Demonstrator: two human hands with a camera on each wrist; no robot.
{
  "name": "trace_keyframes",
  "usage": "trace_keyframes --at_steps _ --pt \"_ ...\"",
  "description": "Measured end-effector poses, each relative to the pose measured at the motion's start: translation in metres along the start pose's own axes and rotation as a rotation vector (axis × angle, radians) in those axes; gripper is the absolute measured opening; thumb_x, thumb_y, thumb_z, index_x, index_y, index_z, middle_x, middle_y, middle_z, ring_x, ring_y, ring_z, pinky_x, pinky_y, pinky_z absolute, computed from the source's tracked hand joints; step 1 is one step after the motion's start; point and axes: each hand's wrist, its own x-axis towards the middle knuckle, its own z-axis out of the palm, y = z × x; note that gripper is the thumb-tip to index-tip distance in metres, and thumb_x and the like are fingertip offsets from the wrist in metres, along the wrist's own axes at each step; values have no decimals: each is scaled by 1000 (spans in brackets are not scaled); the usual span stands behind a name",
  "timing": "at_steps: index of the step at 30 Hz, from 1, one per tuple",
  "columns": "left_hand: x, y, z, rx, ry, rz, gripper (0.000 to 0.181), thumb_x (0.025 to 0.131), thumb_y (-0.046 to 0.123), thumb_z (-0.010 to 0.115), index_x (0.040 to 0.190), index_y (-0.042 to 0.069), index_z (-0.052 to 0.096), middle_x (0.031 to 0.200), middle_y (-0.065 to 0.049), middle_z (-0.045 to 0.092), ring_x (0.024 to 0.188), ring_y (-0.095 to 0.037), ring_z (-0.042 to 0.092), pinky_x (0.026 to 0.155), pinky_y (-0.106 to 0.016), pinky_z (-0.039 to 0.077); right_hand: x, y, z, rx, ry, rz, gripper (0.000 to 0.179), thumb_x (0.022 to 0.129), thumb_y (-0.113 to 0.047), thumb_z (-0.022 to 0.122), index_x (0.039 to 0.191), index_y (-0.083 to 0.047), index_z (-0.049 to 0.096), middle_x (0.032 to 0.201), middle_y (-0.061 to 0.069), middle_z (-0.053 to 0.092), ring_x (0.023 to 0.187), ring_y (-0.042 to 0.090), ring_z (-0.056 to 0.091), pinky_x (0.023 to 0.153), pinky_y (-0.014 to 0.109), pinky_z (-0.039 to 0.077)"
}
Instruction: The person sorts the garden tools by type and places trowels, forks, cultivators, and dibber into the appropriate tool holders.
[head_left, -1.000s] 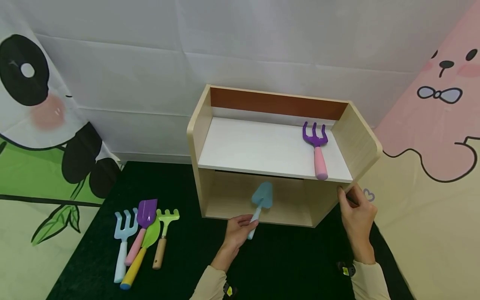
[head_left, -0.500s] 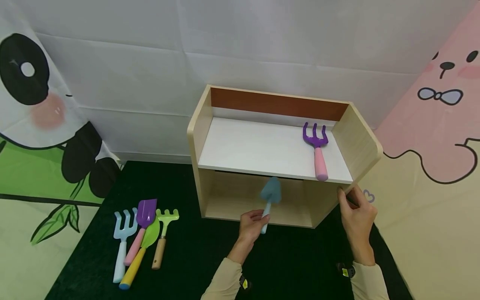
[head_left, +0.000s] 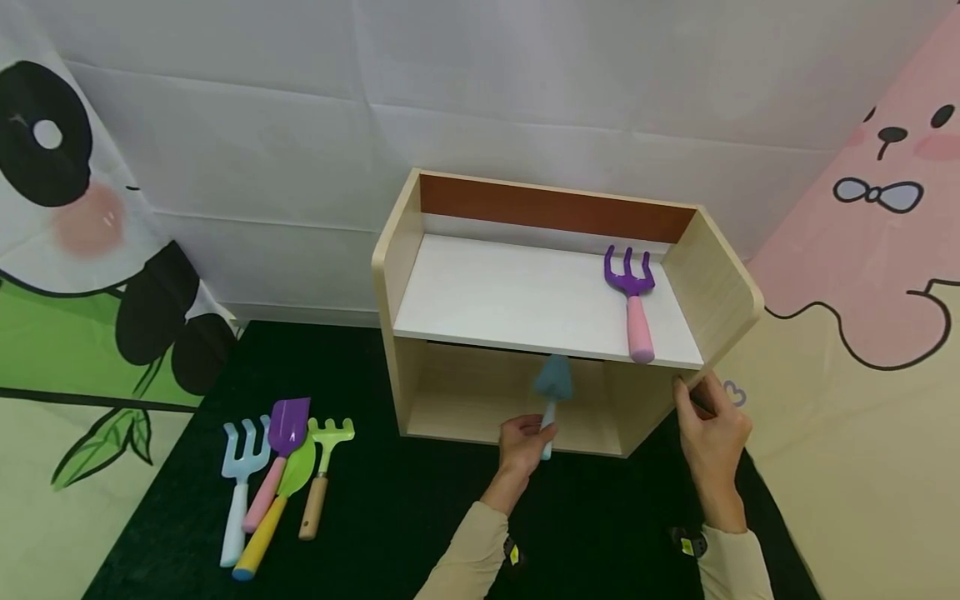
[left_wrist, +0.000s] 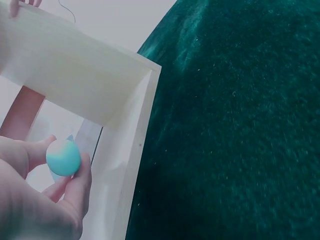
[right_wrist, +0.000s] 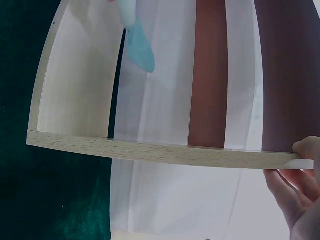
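A light blue toy trowel is pinched by its handle in my left hand, blade pointing up and away, in front of the lower compartment of a wooden shelf. The left wrist view shows the handle's round end between thumb and fingers. My right hand grips the front edge of the shelf's right side panel, thumb inside and fingers outside in the right wrist view. On the white upper shelf board lies a purple hand fork with a pink handle, near the right panel.
Left of the shelf, on the dark green cloth, lie a light blue fork, a purple shovel with pink handle, a green-bladed trowel with yellow handle, and a green rake. A white sheet hangs behind.
My left hand has moved right and slightly forward with the trowel, along the front of the lower compartment. The right hand keeps its grip on the side panel.
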Motion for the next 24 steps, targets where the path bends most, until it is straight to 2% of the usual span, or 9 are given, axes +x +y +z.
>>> trace_keyframes --at_steps 14,24 --pt "9 -2 25 42 10 -3 31 91 8 78 114 -11 68 97 -16 72 86 -21 70 76 -36 59 0 -4 1 35 11 -4 34 91 0 75 125 -5 73 105 19 76 92 -16 63 72 5 49" --pt "11 -1 39 33 45 4 30 89 9 80 108 -11 69 92 -15 71 80 -19 67 70 -32 57 1 -2 0 41 12 -15 34 91 1 75 125 -5 73 107 19 76 94 -15 64 72 6 49"
